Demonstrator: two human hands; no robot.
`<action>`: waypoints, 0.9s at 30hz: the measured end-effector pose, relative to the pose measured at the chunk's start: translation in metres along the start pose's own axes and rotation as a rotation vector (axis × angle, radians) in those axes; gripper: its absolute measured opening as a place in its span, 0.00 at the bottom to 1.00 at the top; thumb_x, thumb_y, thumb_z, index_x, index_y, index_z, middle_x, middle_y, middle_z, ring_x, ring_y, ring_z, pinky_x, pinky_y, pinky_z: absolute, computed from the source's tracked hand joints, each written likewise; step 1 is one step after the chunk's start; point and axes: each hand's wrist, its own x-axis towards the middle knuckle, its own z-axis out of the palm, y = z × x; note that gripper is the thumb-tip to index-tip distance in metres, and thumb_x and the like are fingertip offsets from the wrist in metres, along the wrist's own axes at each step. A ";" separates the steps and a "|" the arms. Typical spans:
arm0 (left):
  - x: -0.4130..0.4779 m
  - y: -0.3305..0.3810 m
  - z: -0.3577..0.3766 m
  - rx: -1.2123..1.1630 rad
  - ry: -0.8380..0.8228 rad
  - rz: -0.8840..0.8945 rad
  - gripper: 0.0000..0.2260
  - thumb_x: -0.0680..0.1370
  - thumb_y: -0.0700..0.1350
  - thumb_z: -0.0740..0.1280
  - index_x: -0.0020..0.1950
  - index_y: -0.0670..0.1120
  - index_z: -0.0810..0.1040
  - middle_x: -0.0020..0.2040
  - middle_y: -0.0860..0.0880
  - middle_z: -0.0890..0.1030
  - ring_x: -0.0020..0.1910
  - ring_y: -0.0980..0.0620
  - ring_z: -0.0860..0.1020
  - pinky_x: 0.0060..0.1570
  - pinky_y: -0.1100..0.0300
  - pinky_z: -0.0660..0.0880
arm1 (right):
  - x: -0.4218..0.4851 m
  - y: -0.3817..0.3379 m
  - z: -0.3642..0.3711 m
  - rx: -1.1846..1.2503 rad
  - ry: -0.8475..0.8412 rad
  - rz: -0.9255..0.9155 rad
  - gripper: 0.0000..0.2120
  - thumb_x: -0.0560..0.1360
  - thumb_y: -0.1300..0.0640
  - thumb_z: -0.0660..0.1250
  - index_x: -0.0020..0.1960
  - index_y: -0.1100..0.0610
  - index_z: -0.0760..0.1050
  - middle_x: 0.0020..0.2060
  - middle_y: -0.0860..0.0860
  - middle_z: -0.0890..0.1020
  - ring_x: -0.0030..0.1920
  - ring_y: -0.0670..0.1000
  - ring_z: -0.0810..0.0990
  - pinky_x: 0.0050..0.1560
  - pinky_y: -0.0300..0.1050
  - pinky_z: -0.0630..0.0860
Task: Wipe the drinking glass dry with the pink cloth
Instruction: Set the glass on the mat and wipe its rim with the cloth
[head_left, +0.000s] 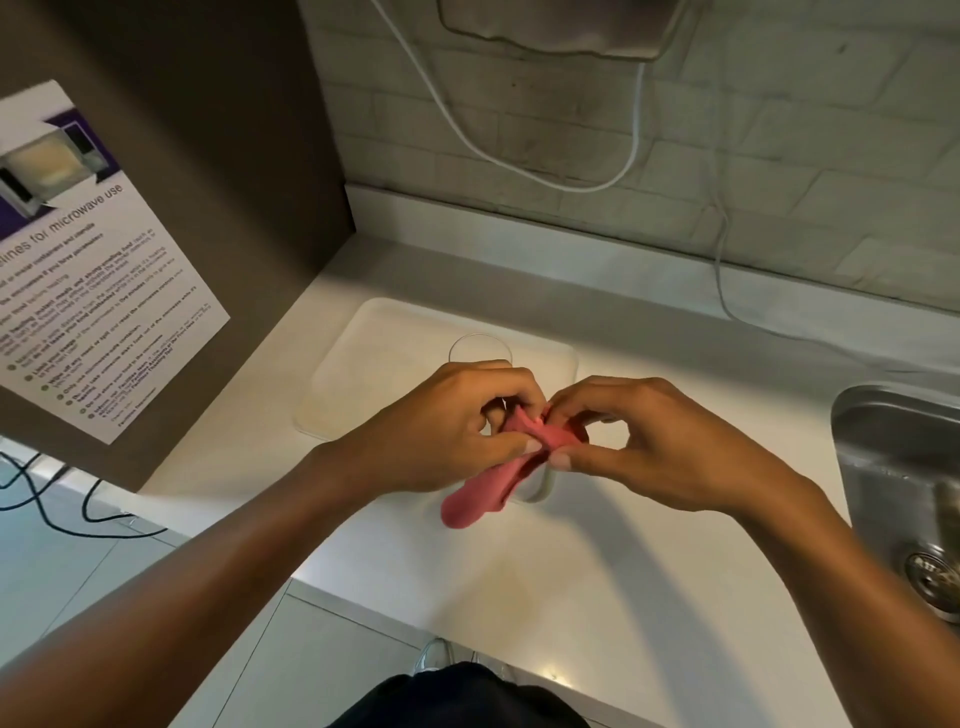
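The pink cloth (493, 475) hangs bunched between both hands over the white countertop. My left hand (447, 431) pinches its upper part with thumb and fingers. Facing it, my right hand (639, 441) pinches the same bunch from the right. A clear drinking glass (480, 349) stands upright on a white tray (374, 358) just behind my left hand; only its rim and upper wall show. Neither hand touches the glass.
A steel sink (893, 467) with a drain lies at the right edge. A brown cabinet side with a microwave-use notice (98, 270) rises at the left. White cables (519, 161) hang down the brick wall behind. The counter's front edge is near my body.
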 end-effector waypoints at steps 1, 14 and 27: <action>0.001 0.000 -0.001 0.000 -0.006 -0.023 0.07 0.75 0.49 0.75 0.50 0.47 0.83 0.44 0.54 0.80 0.41 0.52 0.77 0.39 0.65 0.75 | 0.000 -0.001 0.000 -0.042 0.019 0.028 0.13 0.75 0.41 0.72 0.57 0.45 0.83 0.50 0.40 0.84 0.51 0.42 0.82 0.54 0.50 0.81; 0.043 0.018 0.012 -0.001 -0.164 -0.143 0.14 0.79 0.47 0.77 0.59 0.56 0.75 0.40 0.61 0.81 0.35 0.61 0.78 0.36 0.67 0.75 | -0.023 0.011 -0.045 -0.141 -0.047 0.226 0.14 0.78 0.51 0.72 0.60 0.41 0.73 0.49 0.39 0.83 0.47 0.41 0.83 0.48 0.42 0.82; 0.154 0.012 0.031 0.468 0.071 -0.028 0.06 0.78 0.35 0.71 0.52 0.43 0.85 0.51 0.43 0.85 0.50 0.42 0.82 0.51 0.47 0.79 | 0.012 0.075 -0.067 -0.501 0.384 0.234 0.08 0.74 0.64 0.73 0.52 0.57 0.83 0.46 0.58 0.82 0.45 0.63 0.80 0.44 0.55 0.78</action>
